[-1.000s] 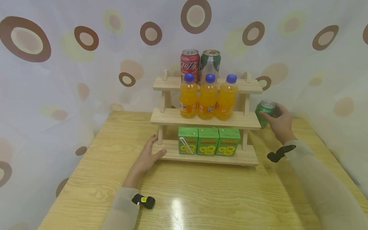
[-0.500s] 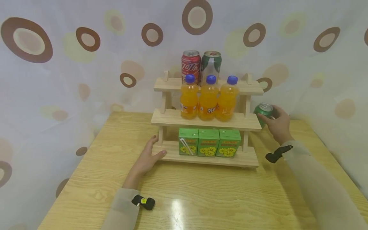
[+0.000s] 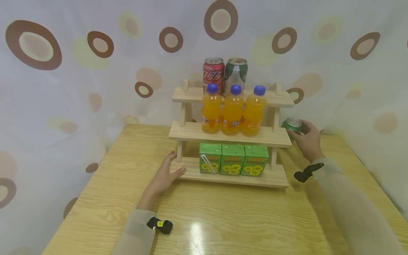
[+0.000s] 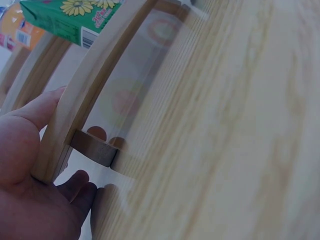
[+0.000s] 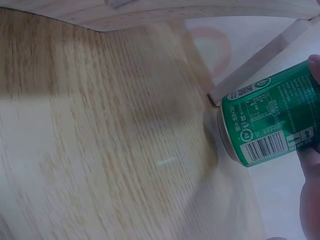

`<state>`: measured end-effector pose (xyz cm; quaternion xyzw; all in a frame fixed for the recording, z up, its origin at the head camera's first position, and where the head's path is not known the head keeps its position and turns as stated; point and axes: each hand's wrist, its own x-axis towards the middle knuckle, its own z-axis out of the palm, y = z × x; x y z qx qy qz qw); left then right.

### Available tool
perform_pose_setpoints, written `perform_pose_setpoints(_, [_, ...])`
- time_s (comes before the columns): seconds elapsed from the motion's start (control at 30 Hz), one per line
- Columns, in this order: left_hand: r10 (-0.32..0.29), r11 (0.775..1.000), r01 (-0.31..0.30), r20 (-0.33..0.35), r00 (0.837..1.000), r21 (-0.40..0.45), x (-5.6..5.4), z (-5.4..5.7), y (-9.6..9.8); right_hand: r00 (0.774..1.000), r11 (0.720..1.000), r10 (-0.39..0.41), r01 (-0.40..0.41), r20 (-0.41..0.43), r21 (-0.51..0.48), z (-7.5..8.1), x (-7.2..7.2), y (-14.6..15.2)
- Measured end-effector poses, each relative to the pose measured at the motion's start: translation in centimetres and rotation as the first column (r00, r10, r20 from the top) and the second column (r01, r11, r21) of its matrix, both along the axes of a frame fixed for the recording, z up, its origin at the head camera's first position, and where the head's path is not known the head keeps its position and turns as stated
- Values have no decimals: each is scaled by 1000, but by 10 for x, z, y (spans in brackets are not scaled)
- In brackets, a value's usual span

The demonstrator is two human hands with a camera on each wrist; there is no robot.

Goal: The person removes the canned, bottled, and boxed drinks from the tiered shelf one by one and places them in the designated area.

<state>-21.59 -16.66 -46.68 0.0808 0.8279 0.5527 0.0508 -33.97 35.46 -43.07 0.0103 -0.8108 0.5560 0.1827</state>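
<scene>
A three-tier wooden display shelf (image 3: pixel 229 134) stands on the table. My left hand (image 3: pixel 163 176) grips the left end of its bottom board, and the left wrist view shows the thumb (image 4: pixel 45 107) on one face and the fingers (image 4: pixel 80 192) on the other. Just beyond the shelf's right end, my right hand (image 3: pixel 308 139) holds a green drink can (image 3: pixel 291 124). The can's printed side and barcode face the right wrist camera; part of it is hidden by the hand and shelf in the head view.
A red cola can (image 3: pixel 213 75) and a green-and-silver can (image 3: pixel 236 76) stand on the top tier. Orange soda bottles (image 3: pixel 232 115) line the middle tier, green juice boxes (image 3: pixel 233 161) the bottom one. A patterned cloth (image 3: pixel 127 63) hangs behind the wooden table (image 3: pixel 223 219).
My right hand has carried the green can slightly left and down, closer to the shelf's right end. The left hand keeps its place on the shelf; the head view has shifted a little.
</scene>
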Motion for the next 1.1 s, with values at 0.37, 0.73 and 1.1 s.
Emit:
perform_pose_setpoints(0.37, [-7, 1000, 7, 2, 1000, -10, 0, -4, 1, 997, 999, 30, -32, 72, 21, -6, 1, 4])
perform_pose_setpoints(0.73, [8, 1000, -8, 7, 1000, -5, -1, -1, 0, 995, 994, 77, -81, 55, 79, -2, 3, 4])
perform_pose_setpoints(1.1, [4, 1000, -4, 7, 1000, -7, 1, 1, 0, 991, 987, 112, -120, 76, 109, 8, 9, 2])
